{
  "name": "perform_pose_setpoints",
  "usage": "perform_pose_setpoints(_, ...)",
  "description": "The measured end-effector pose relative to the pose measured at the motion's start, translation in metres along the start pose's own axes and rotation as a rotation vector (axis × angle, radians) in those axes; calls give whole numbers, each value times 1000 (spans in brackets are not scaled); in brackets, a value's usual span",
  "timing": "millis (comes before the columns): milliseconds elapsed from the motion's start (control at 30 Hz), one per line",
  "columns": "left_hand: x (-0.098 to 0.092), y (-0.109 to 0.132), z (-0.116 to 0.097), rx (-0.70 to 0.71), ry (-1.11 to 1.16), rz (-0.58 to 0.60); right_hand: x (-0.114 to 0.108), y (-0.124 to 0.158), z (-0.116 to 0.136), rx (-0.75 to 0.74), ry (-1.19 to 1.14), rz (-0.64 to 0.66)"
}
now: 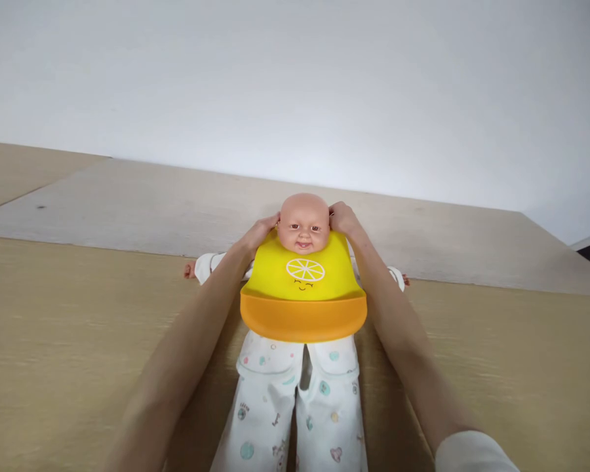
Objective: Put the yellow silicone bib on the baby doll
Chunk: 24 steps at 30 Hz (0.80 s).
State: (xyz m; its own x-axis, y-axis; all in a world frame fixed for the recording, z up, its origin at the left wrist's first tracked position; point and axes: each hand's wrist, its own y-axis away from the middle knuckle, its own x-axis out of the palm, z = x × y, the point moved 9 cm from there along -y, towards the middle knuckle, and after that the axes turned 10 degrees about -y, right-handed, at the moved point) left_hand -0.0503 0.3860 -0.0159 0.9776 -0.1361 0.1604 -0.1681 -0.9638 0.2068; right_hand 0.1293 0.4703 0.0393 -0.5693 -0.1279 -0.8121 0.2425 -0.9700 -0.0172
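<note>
Prints on the yellow bib (303,293) give us the clearest markings in the head view: a white citrus slice, and under it a small dark drawing of closed eyes and a smile. Small motifs in green, pink, yellow and dark grey dot the doll's white trousers (327,400); a few dark ones might be lettering, but they are too small for us to read. Our left hand (264,231) is at the side of the doll's (303,211) neck, by the bib's upper edge, its fingertips partly hidden behind the head; we cannot tell whether it grips anything. Our right hand (343,217) is on the other side of the head, fingers bent inward by the ear, and we cannot tell what, if anything, they pinch. Between our forearms the bib lies over the doll's chest, just under the chin, its orange pocket (303,320) reaching the top of the trousers. The doll lies face up on the tan surface (78,341), arms spread, with a pale strip (142,203) beyond and a white wall (295,92) behind.
</note>
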Motion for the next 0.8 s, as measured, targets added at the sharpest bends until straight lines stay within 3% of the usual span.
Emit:
perform_pose_setpoints(200,-11,-5,-5,164,-18,-30,7,1,-1,21,33,-23)
perform_pose_setpoints(367,-10,-9,-3,171,-25,12,7,0,3,-38,31,9)
perform_pose_setpoints(700,-6,-10,-7,223,-8,61,-8,17,29,-241,-82,229)
perform_pose_setpoints(800,-4,-8,-7,225,9,54,-9,18,31,-239,-15,198)
